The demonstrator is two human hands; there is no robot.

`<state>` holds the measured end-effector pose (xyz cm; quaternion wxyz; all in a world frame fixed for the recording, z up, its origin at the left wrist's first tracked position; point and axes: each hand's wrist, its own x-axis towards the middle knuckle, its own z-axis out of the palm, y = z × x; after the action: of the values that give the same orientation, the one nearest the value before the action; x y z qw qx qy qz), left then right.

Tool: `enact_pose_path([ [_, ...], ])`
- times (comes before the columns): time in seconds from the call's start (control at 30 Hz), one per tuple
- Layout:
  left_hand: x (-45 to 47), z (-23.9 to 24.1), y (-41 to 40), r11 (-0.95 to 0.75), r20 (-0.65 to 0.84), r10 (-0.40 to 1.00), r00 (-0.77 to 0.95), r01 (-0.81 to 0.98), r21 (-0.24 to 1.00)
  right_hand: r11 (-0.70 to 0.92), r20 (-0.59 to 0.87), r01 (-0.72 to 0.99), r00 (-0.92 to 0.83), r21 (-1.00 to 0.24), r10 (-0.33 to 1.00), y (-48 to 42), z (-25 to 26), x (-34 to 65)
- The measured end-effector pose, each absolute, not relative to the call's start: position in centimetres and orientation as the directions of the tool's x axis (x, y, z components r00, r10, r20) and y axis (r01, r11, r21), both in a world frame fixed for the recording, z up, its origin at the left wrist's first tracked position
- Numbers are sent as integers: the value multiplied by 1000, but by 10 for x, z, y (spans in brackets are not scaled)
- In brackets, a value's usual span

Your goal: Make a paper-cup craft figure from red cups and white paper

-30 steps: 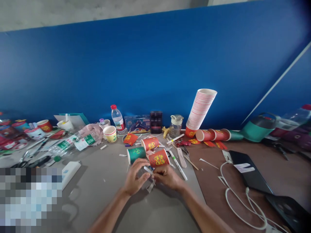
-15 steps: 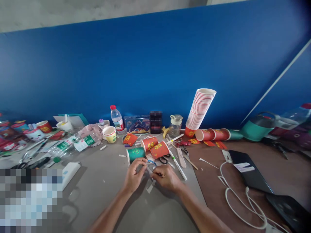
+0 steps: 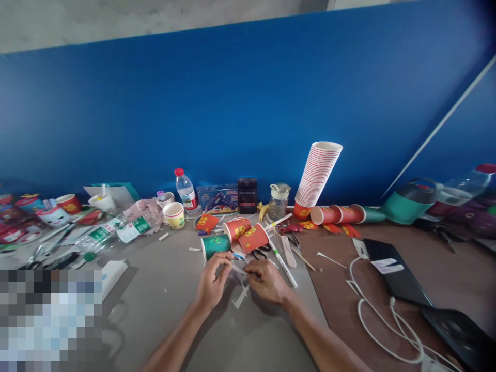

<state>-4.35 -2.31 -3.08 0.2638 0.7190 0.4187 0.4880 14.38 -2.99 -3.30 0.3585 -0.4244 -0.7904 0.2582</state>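
Note:
My left hand (image 3: 213, 280) is closed in a pinch on one end of a thin whitish strip (image 3: 237, 269). My right hand (image 3: 267, 281) pinches the other end, so the strip spans the small gap between my fingertips. Its exact material is too small to tell. A bit of blue (image 3: 237, 257) shows just behind the left fingertips. White scraps (image 3: 241, 297) lie on the grey tabletop below the strip. Right behind my hands, a green paper cup (image 3: 215, 246) and red paper cups (image 3: 253, 238) lie on their sides, with black-handled scissors (image 3: 261, 252) beside them.
A white marker (image 3: 284, 267) and a pale-handled tool (image 3: 288, 251) lie to the right. Farther back are a tall cup stack (image 3: 318, 173), a glass jar (image 3: 279, 200) and a water bottle (image 3: 186, 191). A crushed plastic bottle (image 3: 104, 233) lies left; a white cable (image 3: 362, 310) and dark phone (image 3: 399, 274) right.
Between my hands the strip now runs straighter, and my right fingers have shifted slightly up and to the right. The blue piece looks flatter than the loop seen before.

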Motion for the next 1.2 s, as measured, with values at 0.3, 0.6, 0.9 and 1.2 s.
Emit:
enact_pose_path([
  [0.3,-42,-27,-26,-608,574,793,206,343,716,439,347,484,-273,-757,897,-29,-35,142],
  [0.6,-41,-25,-27,-621,584,783,216,331,710,473,391,460,-266,-752,881,-30,-33,142],
  [0.9,-41,-25,-28,-634,594,773,224,322,703,411,366,501,-191,-761,911,-32,-32,137],
  [1.2,-36,-18,-39,-767,716,628,305,401,502,131,108,163,-144,-978,984,-34,-27,127],
])
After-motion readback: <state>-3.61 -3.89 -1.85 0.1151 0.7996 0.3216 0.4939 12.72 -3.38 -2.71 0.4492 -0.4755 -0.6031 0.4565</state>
